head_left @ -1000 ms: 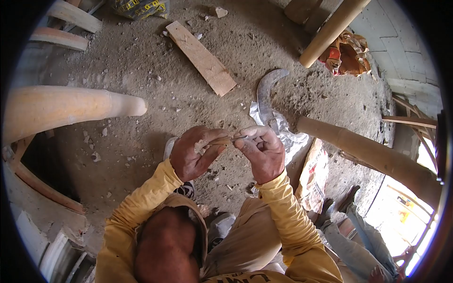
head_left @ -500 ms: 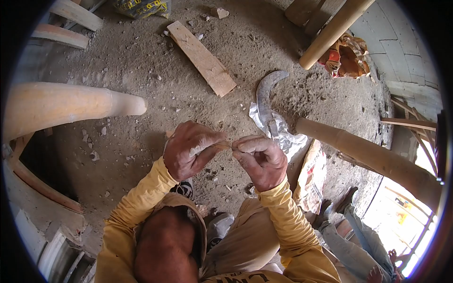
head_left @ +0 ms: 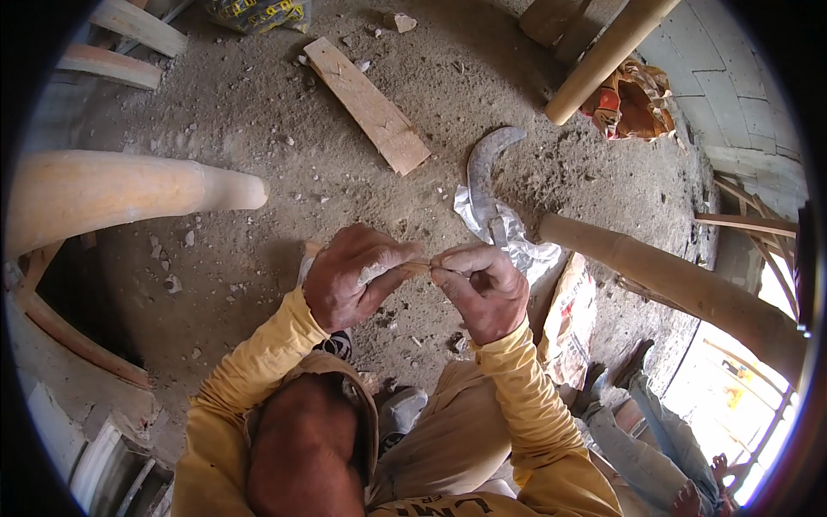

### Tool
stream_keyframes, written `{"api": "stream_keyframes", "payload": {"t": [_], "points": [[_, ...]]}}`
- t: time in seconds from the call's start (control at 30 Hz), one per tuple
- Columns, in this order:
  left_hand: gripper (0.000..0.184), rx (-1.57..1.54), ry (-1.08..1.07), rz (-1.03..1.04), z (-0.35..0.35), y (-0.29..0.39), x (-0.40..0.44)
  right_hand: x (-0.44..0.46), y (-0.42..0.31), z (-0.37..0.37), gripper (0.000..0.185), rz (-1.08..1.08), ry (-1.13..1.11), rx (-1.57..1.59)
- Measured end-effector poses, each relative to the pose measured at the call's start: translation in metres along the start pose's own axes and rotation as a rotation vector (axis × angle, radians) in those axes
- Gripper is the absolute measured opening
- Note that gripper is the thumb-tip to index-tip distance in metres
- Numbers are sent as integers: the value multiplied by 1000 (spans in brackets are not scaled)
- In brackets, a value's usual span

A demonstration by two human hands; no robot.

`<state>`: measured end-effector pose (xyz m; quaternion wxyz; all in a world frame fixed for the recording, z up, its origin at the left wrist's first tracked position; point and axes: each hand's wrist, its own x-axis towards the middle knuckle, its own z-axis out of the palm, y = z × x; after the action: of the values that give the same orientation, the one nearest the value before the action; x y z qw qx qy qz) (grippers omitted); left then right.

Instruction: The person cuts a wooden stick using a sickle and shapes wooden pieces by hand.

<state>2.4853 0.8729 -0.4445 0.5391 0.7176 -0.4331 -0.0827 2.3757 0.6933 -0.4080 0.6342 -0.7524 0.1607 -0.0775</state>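
Note:
My left hand (head_left: pixel 357 274) and my right hand (head_left: pixel 485 289) meet in front of my knees, both closed in a pinch. Between their fingertips runs a thin light-brown strip (head_left: pixel 418 267), whose exact kind is too small to tell. Each hand grips one end of it. Beyond my right hand, a curved sickle blade (head_left: pixel 487 168) lies on the ground, partly over a crumpled silvery plastic sheet (head_left: pixel 536 256).
A short wooden board (head_left: pixel 369 105) lies ahead on the dirt floor. Thick bamboo poles stick in from the left (head_left: pixel 146 185) and right (head_left: pixel 672 284). A torn paper bag (head_left: pixel 633 99) sits by the block wall. At lower right are another person's legs (head_left: pixel 663 444).
Both hands have shifted slightly to the right, still pinching the strip. A little more of the strip shows between the fingertips.

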Motion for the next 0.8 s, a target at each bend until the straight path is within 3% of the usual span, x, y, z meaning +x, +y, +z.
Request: {"api": "stream_keyframes", "payload": {"t": [0.07, 0.13, 0.17, 0.27, 0.43, 0.5, 0.53, 0.6, 0.63, 0.7, 0.8], "points": [[41, 21, -31, 42, -3, 6, 5, -2, -2, -1, 18, 51, 4, 24], [39, 38, -64, 85, -9, 18, 12, -9, -9, -3, 14, 278, -60, -116], [39, 81, -86, 77, -13, 24, 16, -11, -4, -7, 13, 126, -68, -157], [40, 159, -112, 75, -15, 29, 16, -12, -13, -11, 15, 181, -83, -226], [41, 127, -119, 43, -9, 24, 11, -15, -20, -11, 14, 236, -69, -174], [40, 101, -110, 25, -8, 24, 10, -17, -19, -11, 15, 344, -93, 122], [39, 73, -98, 6, -7, 25, 9, -16, -20, -12, 15, 346, -91, 124], [38, 91, -110, 0, -8, 27, 8, -14, -25, -16, 16, 275, -175, -200], [36, 110, -118, -6, -9, 27, 8, -12, -26, -18, 16, 275, -175, -200], [35, 137, -134, -20, -9, 27, 5, -10, -29, -19, 13, -58, -187, -408], [33, 179, -179, -39, -10, 29, 3, -12, -36, -16, 10, -29, -224, -529]]}}
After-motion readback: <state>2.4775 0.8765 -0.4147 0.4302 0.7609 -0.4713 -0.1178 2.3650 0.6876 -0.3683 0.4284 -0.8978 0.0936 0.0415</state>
